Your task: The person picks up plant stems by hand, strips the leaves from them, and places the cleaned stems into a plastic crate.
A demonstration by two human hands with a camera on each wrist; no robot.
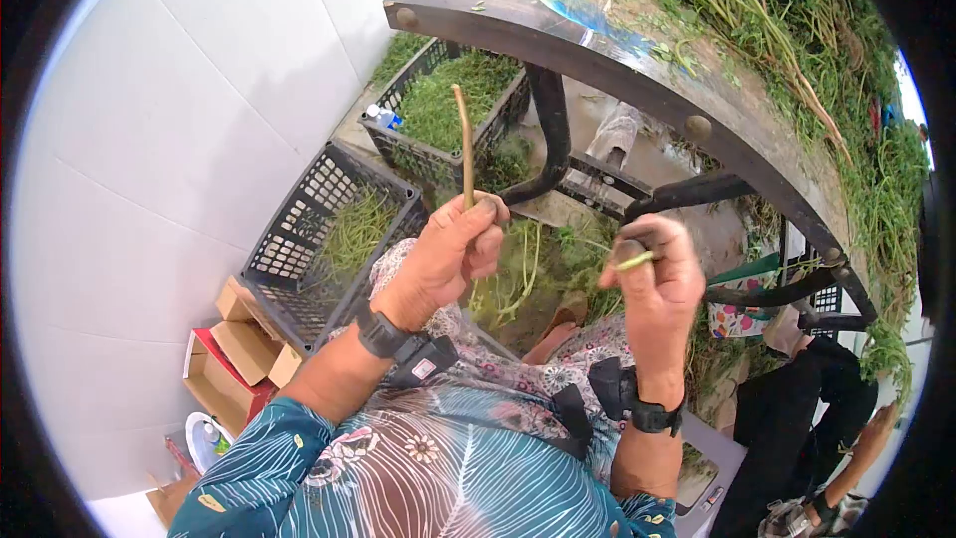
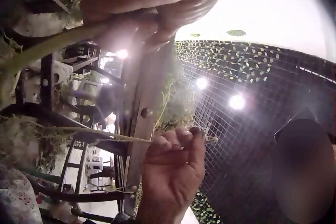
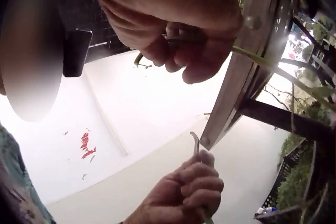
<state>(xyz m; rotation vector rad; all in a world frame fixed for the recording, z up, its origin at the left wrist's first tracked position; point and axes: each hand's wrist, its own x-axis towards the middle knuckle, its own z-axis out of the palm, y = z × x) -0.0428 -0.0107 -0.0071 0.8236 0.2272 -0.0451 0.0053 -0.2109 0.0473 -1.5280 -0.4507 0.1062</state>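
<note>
My left hand [image 1: 450, 251] grips a brownish plant stem [image 1: 465, 139] that sticks up above the fist. To its right, apart from it, my right hand [image 1: 659, 274] pinches a thin green stem [image 1: 635, 261] between thumb and curled fingers. Seen from the left wrist, the right hand [image 2: 172, 176] has a long thin stem [image 2: 126, 138] running out to the left. The right wrist view shows that green stem [image 3: 278, 69] leaving the right fist, and the left hand [image 3: 184, 190] lower down with a bent stem tip [image 3: 195, 141] above it. Both hands are over my lap.
A table [image 1: 637, 65] heaped with leafy greens [image 1: 797, 30] curves ahead and right, on dark metal legs [image 1: 543, 130]. Black crates hold greens [image 1: 463, 95] and cut stems [image 1: 360, 229]. Opened cardboard boxes [image 1: 249, 349] stand left by the white wall [image 1: 149, 189]. Another person [image 1: 807, 418] sits at right.
</note>
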